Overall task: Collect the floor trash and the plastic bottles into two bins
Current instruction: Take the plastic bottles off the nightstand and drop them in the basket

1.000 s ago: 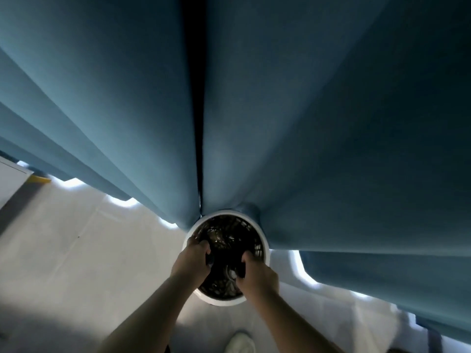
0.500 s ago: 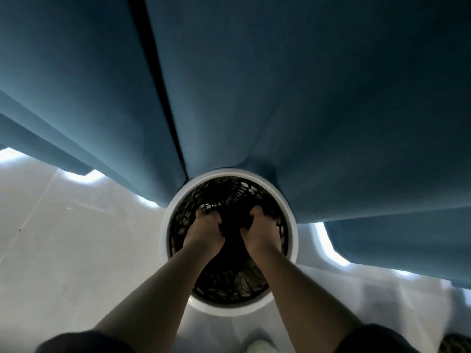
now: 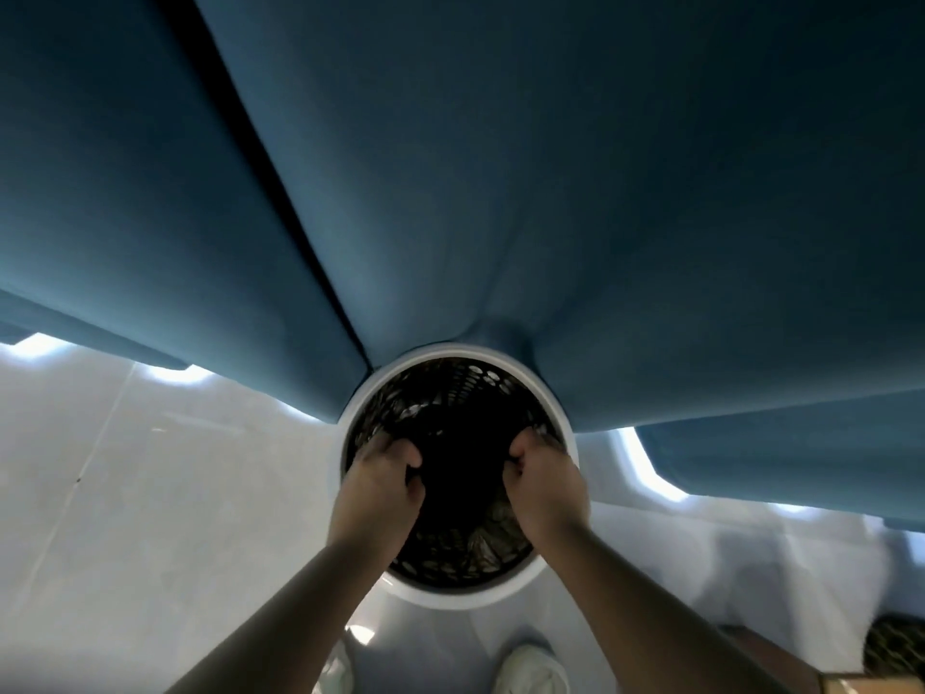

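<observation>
A round white bin (image 3: 453,597) with perforated walls stands on the pale floor, right under me and against the blue curtain. A black bag (image 3: 463,475) lies inside it. My left hand (image 3: 380,485) grips the bag's edge at the left inner wall of the bin. At the right inner wall, my right hand (image 3: 543,485) grips the opposite edge. The bag's dark middle stretches between the two fists. No trash or bottles are visible.
Blue curtains (image 3: 550,192) hang right behind the bin and fill the upper view. My white shoes (image 3: 530,668) stand just in front of it. A dark mesh object (image 3: 896,648) and a brown edge (image 3: 781,663) sit at the lower right. Pale floor (image 3: 150,493) spreads to the left.
The bin looms larger as my head has come closer. My hands, close together inside the bin before, have moved apart toward its left and right walls, pulling the black bag wide.
</observation>
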